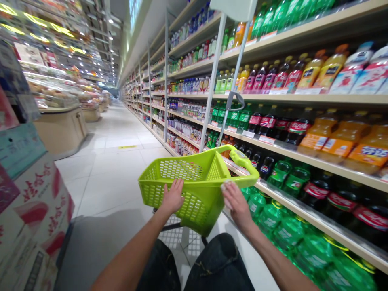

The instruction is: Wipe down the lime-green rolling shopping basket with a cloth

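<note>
A lime-green shopping cart (194,202) with perforated plastic sides stands sideways before my knees, its looped handle (244,161) to the right. My left hand (173,197) holds the near side by the top rim, fingers over the edge. At the rear corner, below the handle, my right hand (237,203) presses a crumpled white cloth (224,188) against the plastic. Whether that is a cloth or a paper tissue is hard to tell. Part of it is hidden by my fingers. Inside the basket, a perforated flap (216,167) leans near the handle end.
Shelves of soft-drink bottles (298,125) line the right side, close to the cart and my right arm. A grey metal pole (233,81) with a hook stands before them. Printed boxes (39,202) are stacked at left. A tiled aisle (115,121) runs ahead past display counters (62,129).
</note>
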Available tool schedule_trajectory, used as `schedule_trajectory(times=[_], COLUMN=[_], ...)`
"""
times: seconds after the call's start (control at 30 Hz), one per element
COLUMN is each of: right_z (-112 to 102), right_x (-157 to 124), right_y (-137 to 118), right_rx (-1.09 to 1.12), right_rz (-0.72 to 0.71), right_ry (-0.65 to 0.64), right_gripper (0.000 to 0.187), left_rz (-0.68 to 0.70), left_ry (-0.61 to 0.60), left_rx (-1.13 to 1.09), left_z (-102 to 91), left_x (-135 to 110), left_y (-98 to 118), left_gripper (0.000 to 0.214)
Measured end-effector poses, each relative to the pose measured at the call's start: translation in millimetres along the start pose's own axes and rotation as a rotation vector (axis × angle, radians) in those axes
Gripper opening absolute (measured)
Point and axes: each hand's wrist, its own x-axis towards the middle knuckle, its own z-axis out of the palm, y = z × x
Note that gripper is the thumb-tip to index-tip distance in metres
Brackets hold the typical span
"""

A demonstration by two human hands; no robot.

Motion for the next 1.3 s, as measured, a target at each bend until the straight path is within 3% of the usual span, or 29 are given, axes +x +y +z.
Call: schedule_trajectory(times=[0.1,0.17,0.3,0.4,0.6,0.73,0.8,0.97,1.03,1.2,1.3], right_z=[-22.5,-18.5,15.0,25.8,31.1,61.4,66.2,47.3,50.9,85.6,88.6], right_x=[25.3,23.5,-8.1,-14.3,12.2,-20.5,-28.5,20.6,29.5,-21.3,-22.5], right_y=[15.7,19.7,9.1,-1.2,-9.0,-21.7,-29.5,-33.2,-29.0,-31.1,-43.6], right_rx=[-0.115,-0.128,-0.044,0.040,0.005,0.131,0.147,0.065,0.015,0.050,0.109], right_rz=[0.098,0.105,0.016,-0.122,0.015,-0.115,-0.146,-0.065,-0.074,-0.259,-0.252], right_ry=[0.182,0.186,0.027,-0.128,0.013,-0.192,-0.233,-0.020,0.047,-0.098,-0.120], right_gripper=[0.040,0.039,0.033,0.027,0.031,0.028,0.029,0.035,0.035,0.028,0.029], left_rz=[-0.009,-0.013,-0.004,-0.001,0.012,0.011,0.013,0.000,0.008,-0.112,-0.125], left_ry=[0.003,0.005,0.026,0.023,0.033,0.019,0.011,-0.001,-0.006,0.003,-0.029], left_rx=[0.006,0.007,0.000,-0.010,-0.013,-0.017,-0.025,-0.038,-0.035,0.036,0.081], left_z=[2.3,4.1,5.8,6.6,9.1,7.7,7.0,6.7,6.2,2.4,1.7], left_x=[-1.5,-2.6,-3.7,-4.2,-8.2,-10.9,-11.0,-8.8,-8.7,-12.2,-14.6], left_y=[4.9,7.5,9.7,9.7,11.6,13.0,14.3,18.2,15.0,-13.0,-24.4], left_gripper=[0.067,0.068,0.070,0.071,0.074,0.075,0.075,0.073,0.073,0.072,0.073])
